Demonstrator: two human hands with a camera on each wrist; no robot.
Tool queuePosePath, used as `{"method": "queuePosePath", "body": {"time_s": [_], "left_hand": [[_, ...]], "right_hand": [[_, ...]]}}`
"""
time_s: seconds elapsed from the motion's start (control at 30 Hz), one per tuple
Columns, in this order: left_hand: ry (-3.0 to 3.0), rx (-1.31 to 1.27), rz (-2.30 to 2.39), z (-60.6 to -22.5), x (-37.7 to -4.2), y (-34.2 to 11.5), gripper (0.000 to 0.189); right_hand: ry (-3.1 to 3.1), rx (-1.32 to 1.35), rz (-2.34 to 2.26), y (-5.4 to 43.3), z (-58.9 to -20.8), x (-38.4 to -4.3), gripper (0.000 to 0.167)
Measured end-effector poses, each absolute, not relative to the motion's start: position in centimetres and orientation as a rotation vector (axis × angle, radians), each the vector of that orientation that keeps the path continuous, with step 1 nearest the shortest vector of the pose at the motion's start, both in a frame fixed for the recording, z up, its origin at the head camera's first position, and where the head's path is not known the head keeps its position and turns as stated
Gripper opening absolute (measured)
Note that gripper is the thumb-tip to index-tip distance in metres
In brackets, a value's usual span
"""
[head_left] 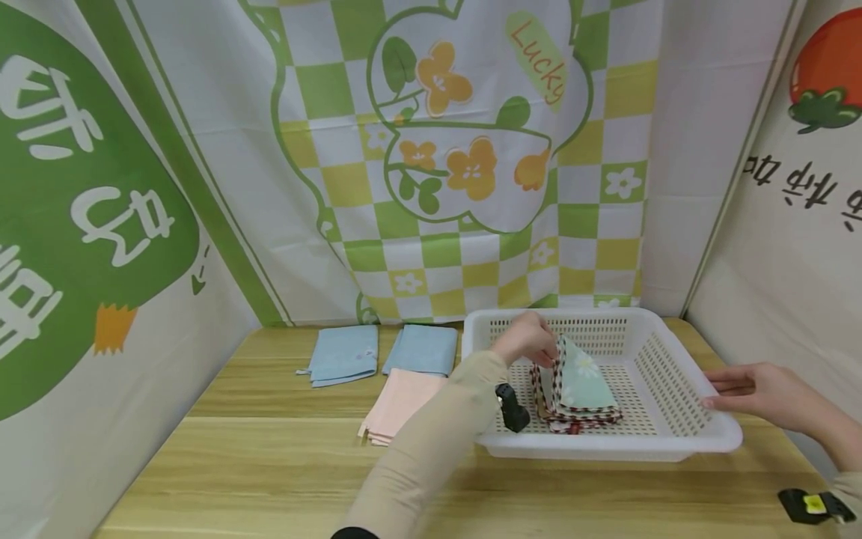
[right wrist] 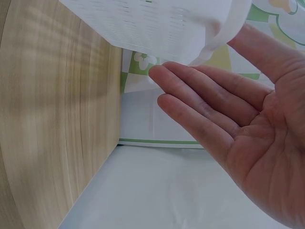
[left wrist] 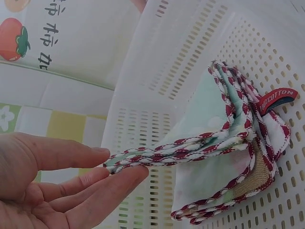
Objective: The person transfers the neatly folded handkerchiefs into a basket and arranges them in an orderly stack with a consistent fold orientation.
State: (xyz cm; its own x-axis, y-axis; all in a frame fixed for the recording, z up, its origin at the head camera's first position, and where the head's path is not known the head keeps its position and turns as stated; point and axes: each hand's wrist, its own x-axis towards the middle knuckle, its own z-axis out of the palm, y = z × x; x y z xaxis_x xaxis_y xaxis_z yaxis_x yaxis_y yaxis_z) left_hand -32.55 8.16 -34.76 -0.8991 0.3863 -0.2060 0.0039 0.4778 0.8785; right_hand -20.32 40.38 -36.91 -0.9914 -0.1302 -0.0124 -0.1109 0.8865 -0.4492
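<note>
In the head view a mint green folded handkerchief (head_left: 584, 374) with white flowers sits in the white plastic basket (head_left: 606, 448), on other folded cloths. Its edges carry red-and-white stitching. My left hand (head_left: 527, 338) pinches one raised corner of it between thumb and fingers. The left wrist view shows this pinch by the left hand (left wrist: 62, 176) close up, and a red cotton tag (left wrist: 279, 99) on the cloths. At the basket's right end is my right hand (head_left: 768, 393), its fingers extended. The right wrist view has the right hand (right wrist: 228, 109) palm visible, thumb against the basket rim (right wrist: 233, 26).
Left of the basket lie two light blue folded cloths, one (head_left: 345, 353) at the far left and one (head_left: 420, 349) nearer, with a pink folded cloth (head_left: 404, 404) in front. The wooden table (head_left: 269, 464) ends at printed fabric walls (head_left: 485, 277) behind and at both sides.
</note>
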Motion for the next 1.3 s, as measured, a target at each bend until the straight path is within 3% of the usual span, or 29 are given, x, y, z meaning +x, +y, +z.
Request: {"method": "queuePosePath", "body": {"time_s": [0.27, 1.3], "left_hand": [[2.361, 0.354, 1.389, -34.6, -32.6, 7.6, 0.005], [2.403, 0.478, 1.401, -33.4, -32.6, 3.4, 0.016]], "right_hand": [[3.008, -0.216, -0.733, 40.4, -36.9, -20.2, 0.064], [2.999, -0.209, -0.755, 40.4, -36.9, -20.2, 0.064]]}}
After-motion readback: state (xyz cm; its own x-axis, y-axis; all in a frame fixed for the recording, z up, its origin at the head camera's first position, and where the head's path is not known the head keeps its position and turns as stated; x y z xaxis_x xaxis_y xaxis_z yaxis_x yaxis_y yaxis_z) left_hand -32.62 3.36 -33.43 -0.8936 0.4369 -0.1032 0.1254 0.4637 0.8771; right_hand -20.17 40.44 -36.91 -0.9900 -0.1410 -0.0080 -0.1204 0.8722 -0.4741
